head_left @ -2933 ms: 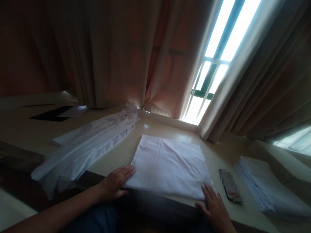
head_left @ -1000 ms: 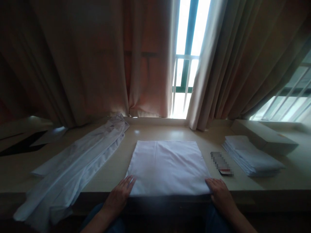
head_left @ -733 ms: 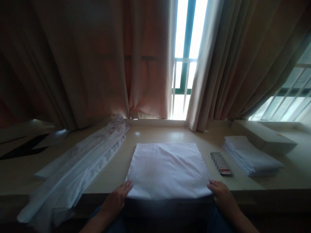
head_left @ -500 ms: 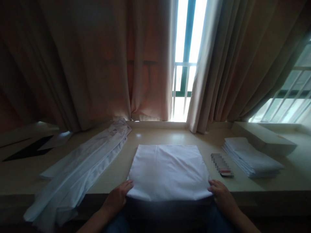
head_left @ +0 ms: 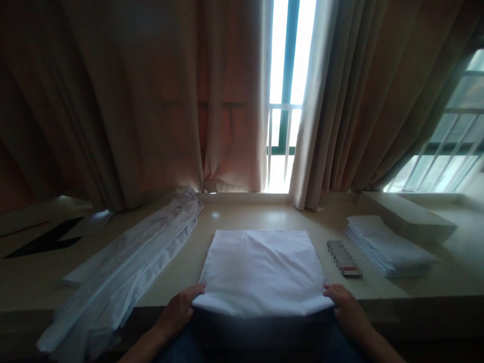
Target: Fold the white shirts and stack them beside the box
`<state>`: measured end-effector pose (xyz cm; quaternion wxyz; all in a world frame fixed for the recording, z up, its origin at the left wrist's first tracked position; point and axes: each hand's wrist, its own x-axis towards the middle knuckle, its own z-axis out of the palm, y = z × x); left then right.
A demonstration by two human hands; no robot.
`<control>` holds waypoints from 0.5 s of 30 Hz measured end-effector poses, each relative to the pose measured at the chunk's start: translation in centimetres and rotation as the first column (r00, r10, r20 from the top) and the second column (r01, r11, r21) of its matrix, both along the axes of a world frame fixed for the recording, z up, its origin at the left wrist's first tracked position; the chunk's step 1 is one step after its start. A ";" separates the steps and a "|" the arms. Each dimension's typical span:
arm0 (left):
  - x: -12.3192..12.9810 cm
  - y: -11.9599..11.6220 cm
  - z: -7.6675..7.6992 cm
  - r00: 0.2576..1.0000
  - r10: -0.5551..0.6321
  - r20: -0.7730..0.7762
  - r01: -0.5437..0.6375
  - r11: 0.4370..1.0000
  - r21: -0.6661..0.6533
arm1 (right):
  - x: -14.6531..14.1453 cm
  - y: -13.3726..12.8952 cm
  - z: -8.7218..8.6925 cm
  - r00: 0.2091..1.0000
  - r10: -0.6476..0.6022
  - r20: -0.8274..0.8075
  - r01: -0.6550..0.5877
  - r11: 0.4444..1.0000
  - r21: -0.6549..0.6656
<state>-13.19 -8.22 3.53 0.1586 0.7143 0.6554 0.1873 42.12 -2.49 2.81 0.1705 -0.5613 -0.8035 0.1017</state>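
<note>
A white cloth (head_left: 260, 269) lies spread in a near-square on the pale tabletop, its near edge reaching slightly over the table's front. My left hand (head_left: 185, 302) pinches the cloth's near left corner, thumb on top. On the opposite side my right hand (head_left: 342, 302) grips the near right corner the same way. Between the two hands the near edge sags a little, and light wrinkles cross the right half. Fingers under the fabric are partly hidden.
To the left a long heap of loose white cloth (head_left: 136, 252) hangs over the table's edge. A folded white stack (head_left: 389, 247) lies on the right, beside a blurred-out dark phone-like object (head_left: 344, 259) and a pale box (head_left: 412, 214). Curtains (head_left: 234, 101) hang behind.
Both hands have kept hold of the near corners; the near edge is drawn slightly closer and wider. The view has tilted a little, so everything sits slightly lower.
</note>
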 end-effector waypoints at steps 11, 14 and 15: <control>1.2 2.1 9.0 0.997 0.051 0.050 -0.060 0.975 0.213 | 0.4 1.7 6.9 0.966 -0.113 -0.234 0.124 0.992 0.032; 1.4 3.0 12.9 0.995 0.084 0.050 -0.095 0.955 0.281 | 0.7 2.7 11.0 0.952 -0.108 -0.288 0.136 0.988 0.078; 1.4 3.3 14.4 0.995 0.087 0.050 -0.098 0.951 0.294 | 0.9 3.0 12.4 0.946 -0.104 -0.307 0.137 0.987 0.089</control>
